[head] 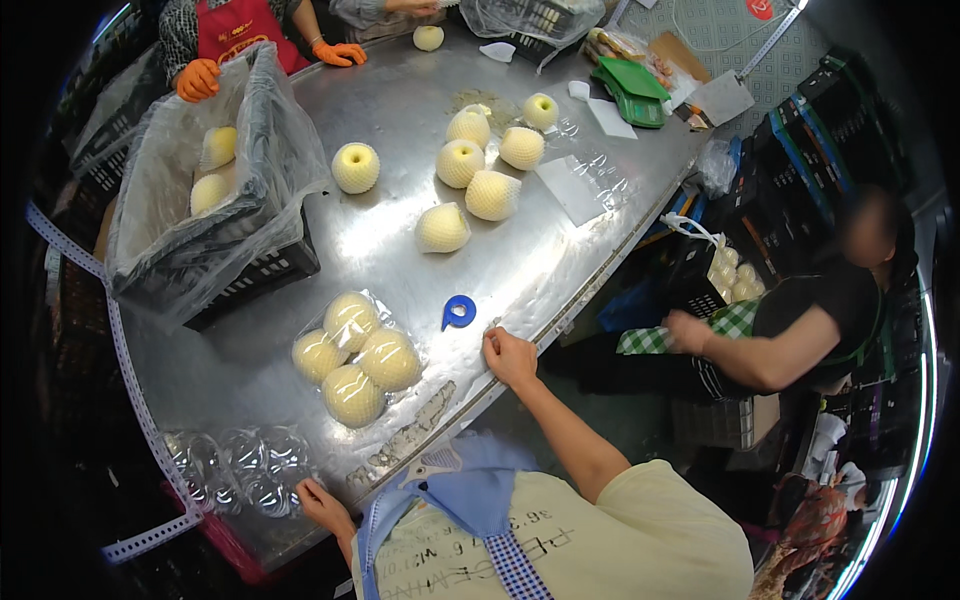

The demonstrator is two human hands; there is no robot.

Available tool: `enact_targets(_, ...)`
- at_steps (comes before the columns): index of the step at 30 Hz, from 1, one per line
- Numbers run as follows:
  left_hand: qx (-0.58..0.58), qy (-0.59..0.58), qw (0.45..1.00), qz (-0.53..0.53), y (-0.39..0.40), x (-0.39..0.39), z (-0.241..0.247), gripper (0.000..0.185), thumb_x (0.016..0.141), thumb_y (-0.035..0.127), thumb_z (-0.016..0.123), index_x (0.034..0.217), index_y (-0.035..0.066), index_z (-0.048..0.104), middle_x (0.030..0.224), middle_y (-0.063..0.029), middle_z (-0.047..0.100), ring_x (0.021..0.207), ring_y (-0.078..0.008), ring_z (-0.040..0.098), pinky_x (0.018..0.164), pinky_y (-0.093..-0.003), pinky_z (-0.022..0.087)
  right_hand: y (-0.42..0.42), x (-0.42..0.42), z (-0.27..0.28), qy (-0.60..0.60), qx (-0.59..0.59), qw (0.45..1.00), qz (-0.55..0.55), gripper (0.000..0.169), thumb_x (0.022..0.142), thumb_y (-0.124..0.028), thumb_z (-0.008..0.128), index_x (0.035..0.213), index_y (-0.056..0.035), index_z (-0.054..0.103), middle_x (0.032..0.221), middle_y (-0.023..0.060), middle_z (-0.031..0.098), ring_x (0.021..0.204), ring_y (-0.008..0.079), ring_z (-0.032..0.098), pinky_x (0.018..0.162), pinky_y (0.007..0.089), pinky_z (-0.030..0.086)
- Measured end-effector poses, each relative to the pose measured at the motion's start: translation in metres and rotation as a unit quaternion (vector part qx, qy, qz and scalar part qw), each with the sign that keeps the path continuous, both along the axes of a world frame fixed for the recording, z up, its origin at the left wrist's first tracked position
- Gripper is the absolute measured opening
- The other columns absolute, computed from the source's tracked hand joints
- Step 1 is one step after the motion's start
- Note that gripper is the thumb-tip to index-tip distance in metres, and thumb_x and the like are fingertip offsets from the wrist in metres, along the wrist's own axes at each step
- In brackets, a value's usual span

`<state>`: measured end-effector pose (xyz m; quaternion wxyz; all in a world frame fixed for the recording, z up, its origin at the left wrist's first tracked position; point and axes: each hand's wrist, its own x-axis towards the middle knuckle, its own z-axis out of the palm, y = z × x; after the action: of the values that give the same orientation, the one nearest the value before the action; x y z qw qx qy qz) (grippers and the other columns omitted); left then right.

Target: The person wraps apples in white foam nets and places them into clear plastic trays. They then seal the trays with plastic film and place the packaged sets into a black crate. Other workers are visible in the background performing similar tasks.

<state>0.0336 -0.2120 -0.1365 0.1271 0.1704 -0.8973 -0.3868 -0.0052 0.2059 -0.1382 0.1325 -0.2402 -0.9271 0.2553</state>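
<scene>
My left hand [321,504] rests at the edge of a metal table [390,270], its fingers beside several clear plastic clamshell packs [244,469]; whether it grips one I cannot tell. My right hand [511,355] lies at the table's front edge with its fingers curled; whether something small is between them is not clear. Just above it is a blue tape roll [459,311]. Left of the tape stands a clear pack of round fruits in foam nets [356,360]. Farther back, several loose fruits in foam nets [493,195] stand on the metal.
A black crate lined with plastic film [217,247] holds netted fruits at the left. A co-worker's orange-gloved hands [339,54] are at the far side. A green scale [634,90] stands at the back right. Another person sits at right beside a crate of fruit [735,274].
</scene>
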Motion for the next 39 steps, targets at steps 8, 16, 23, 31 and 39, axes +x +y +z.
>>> enact_targets(8, -0.014, -0.047, 0.997, -0.057, 0.019, -0.014, 0.041, 0.043, 0.076, 0.008, 0.067, 0.115, 0.003, 0.05, 0.089, -0.0073, 0.055, 0.066, -0.0189, 0.049, 0.061, -0.0299, 0.042, -0.001, 0.001, 0.0, 0.015, 0.002, 1.0, 0.001, 0.009, 0.081, -0.021, 0.062, 0.083, -0.0117, 0.064, 0.058, 0.0047, 0.061, 0.053, 0.0249, 0.061, 0.051, 0.0375, 0.047)
enact_targets(16, -0.034, -0.086, 0.994, -0.053, 0.016, -0.025, 0.036, 0.052, 0.071, 0.003, 0.07, 0.119, 0.003, 0.049, 0.097, -0.0082, 0.054, 0.068, -0.0199, 0.049, 0.064, -0.0324, 0.043, -0.001, 0.0, -0.002, 0.036, -0.001, 0.999, -0.006, 0.01, 0.08, -0.02, 0.063, 0.083, -0.0114, 0.065, 0.057, 0.0045, 0.06, 0.052, 0.0239, 0.06, 0.049, 0.0365, 0.046)
enact_targets(23, -0.081, -0.087, 0.992, -0.039, 0.002, -0.029, 0.028, 0.039, 0.073, 0.006, 0.069, 0.109, 0.002, 0.055, 0.096, -0.0085, 0.055, 0.068, -0.0205, 0.049, 0.064, -0.0327, 0.043, -0.001, -0.001, -0.002, 0.024, 0.0, 1.0, -0.006, 0.01, 0.08, -0.021, 0.063, 0.083, -0.0116, 0.064, 0.06, 0.0044, 0.062, 0.054, 0.0238, 0.061, 0.051, 0.036, 0.047)
enact_targets(31, -0.077, -0.065, 0.994, -0.034, -0.005, -0.03, 0.027, 0.037, 0.072, 0.006, 0.07, 0.106, 0.002, 0.057, 0.093, -0.0085, 0.054, 0.065, -0.0203, 0.048, 0.062, -0.033, 0.043, -0.001, 0.001, -0.003, 0.014, 0.002, 1.0, -0.004, 0.01, 0.08, -0.021, 0.062, 0.084, -0.0116, 0.064, 0.062, 0.0048, 0.063, 0.055, 0.0244, 0.062, 0.052, 0.0372, 0.048)
enact_targets(39, -0.08, -0.068, 0.994, -0.027, -0.001, -0.031, 0.029, 0.036, 0.072, 0.005, 0.069, 0.106, 0.003, 0.057, 0.091, -0.0075, 0.053, 0.063, -0.0186, 0.045, 0.061, -0.0317, 0.042, -0.001, 0.0, 0.0, 0.007, -0.009, 1.0, -0.004, 0.011, 0.08, -0.021, 0.061, 0.085, -0.0116, 0.064, 0.062, 0.0047, 0.063, 0.055, 0.0245, 0.062, 0.052, 0.038, 0.048)
